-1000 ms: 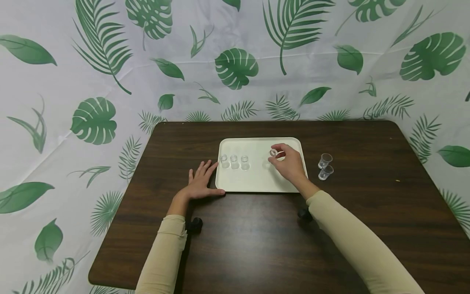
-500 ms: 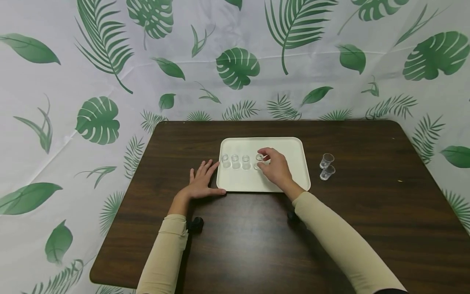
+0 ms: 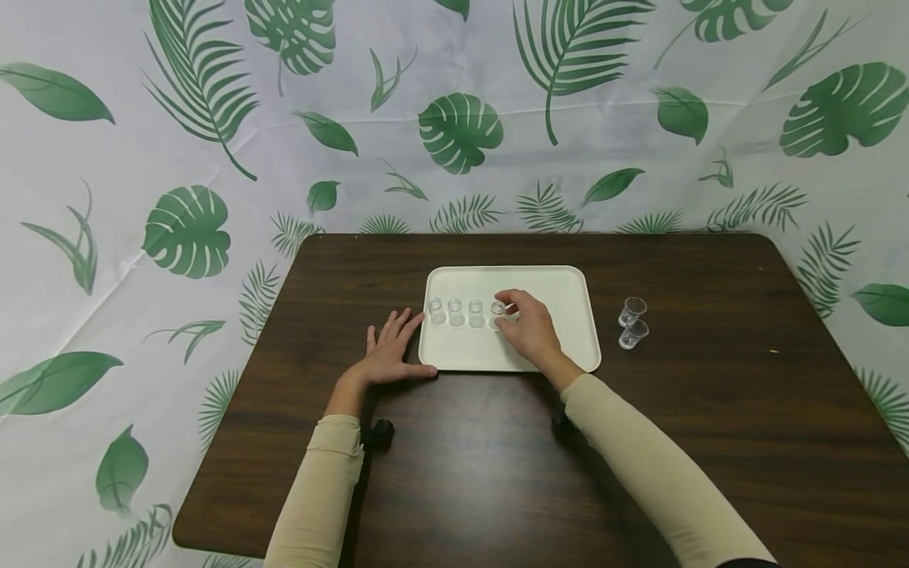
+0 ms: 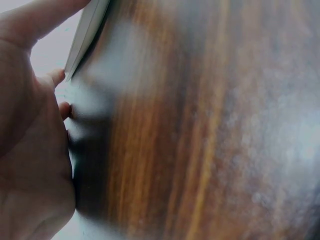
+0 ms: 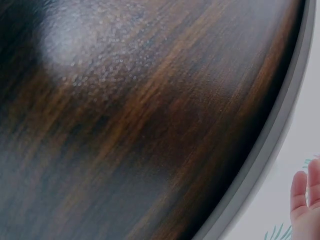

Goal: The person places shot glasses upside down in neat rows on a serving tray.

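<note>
Clear plastic or glass, I cannot tell which, forms the small colourless tapered cup [image 3: 495,312] that the right hand [image 3: 529,325] pinches between thumb and fingertips, left of the middle of the cream rectangular tray [image 3: 461,353]. It will probably feel light, stiff and rather slick, and may crack if it is glass; a gentle hold on opposite sides of the wall, below the top ring, seems best. Its see-through body shows mainly as a pale ring and faint outline, narrower at the top, so it seems mouth-down. Three matching clear cups [image 3: 456,313] continue the row to the tray's left edge. There the left hand [image 3: 386,359] lies with its fingers spread wide, index fingertip at that edge and thumb at the near left corner. Beyond the tray's right edge, two clear flared cups [image 3: 632,311] stand close together, wide rims up, on the dark brown wood-grain table [image 3: 454,442].
</note>
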### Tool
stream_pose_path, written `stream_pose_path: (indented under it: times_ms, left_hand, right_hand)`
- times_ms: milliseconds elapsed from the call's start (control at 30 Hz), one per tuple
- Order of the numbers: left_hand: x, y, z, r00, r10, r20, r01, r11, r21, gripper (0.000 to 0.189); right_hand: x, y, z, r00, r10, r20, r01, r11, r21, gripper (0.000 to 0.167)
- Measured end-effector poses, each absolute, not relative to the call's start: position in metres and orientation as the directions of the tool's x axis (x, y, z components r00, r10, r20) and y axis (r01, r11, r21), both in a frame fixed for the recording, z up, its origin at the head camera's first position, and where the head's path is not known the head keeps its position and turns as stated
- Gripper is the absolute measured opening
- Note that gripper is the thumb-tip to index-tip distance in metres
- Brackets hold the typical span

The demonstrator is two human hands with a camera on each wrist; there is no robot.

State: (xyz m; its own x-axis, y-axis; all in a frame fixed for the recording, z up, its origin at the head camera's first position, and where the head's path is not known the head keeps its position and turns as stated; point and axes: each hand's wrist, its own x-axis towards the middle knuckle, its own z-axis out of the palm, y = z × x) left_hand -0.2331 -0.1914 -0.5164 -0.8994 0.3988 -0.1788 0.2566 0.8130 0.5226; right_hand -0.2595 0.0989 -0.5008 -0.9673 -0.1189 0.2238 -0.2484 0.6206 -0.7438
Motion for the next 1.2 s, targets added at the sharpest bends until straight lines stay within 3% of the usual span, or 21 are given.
stream_pose_path:
  times_ms: [667, 1200]
  left_hand:
    - [-0.232, -0.191, -0.512, -0.899, 0.398, -0.183, 0.258, 0.818, 0.514, 0.108]
    - [-0.233, -0.190, -0.514, -0.895, 0.408, -0.180, 0.265, 0.812, 0.521, 0.108]
  right_hand:
    - [-0.254, 0.111, -0.492, -0.953, -0.146, 0.266, -0.297, 0.632, -0.716, 0.045]
    - [-0.239, 0.163, -0.468, -0.866, -0.119, 0.486, -0.462, 0.562, -0.686, 0.034]
